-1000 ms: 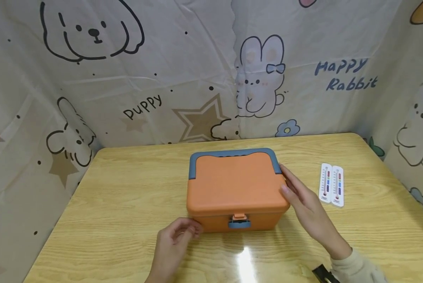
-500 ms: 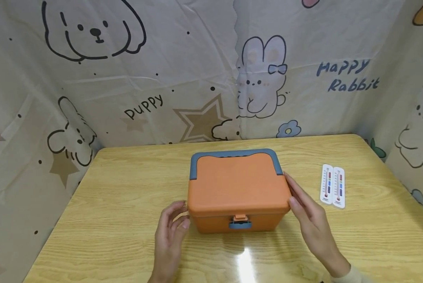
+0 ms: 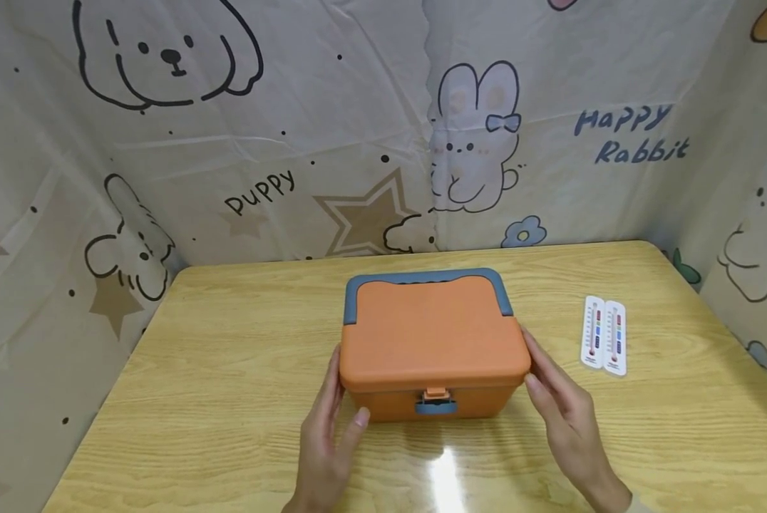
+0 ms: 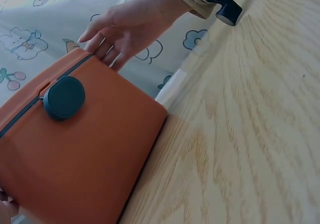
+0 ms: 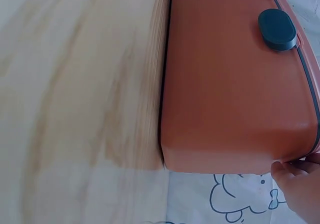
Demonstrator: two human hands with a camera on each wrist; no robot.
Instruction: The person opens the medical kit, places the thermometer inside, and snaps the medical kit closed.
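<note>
An orange lidded storage box (image 3: pixel 438 338) stands upright on the wooden table, with its lid down. A blue-grey handle (image 3: pixel 422 277) lies folded along the lid's back edge, and a blue latch (image 3: pixel 436 407) sits at the front. My left hand (image 3: pixel 324 452) is at the box's left side, fairly straight fingers along it and the thumb in front of the near corner. On the other side, my right hand (image 3: pixel 568 420) has extended fingers against the right side below the lid. In the right wrist view, its thumb (image 5: pixel 285 176) meets the box's end wall near the lid seam.
Two white thermometer cards (image 3: pixel 604 336) lie side by side on the table (image 3: pixel 229 370), right of the box. A printed cloth (image 3: pixel 332 135) with rabbits, a puppy and stars hangs behind and along both sides.
My left hand has gone from the box's lower front-left corner to its left side, its fingers straightening. My right hand has slid slightly toward the front along the right side. The box stays put.
</note>
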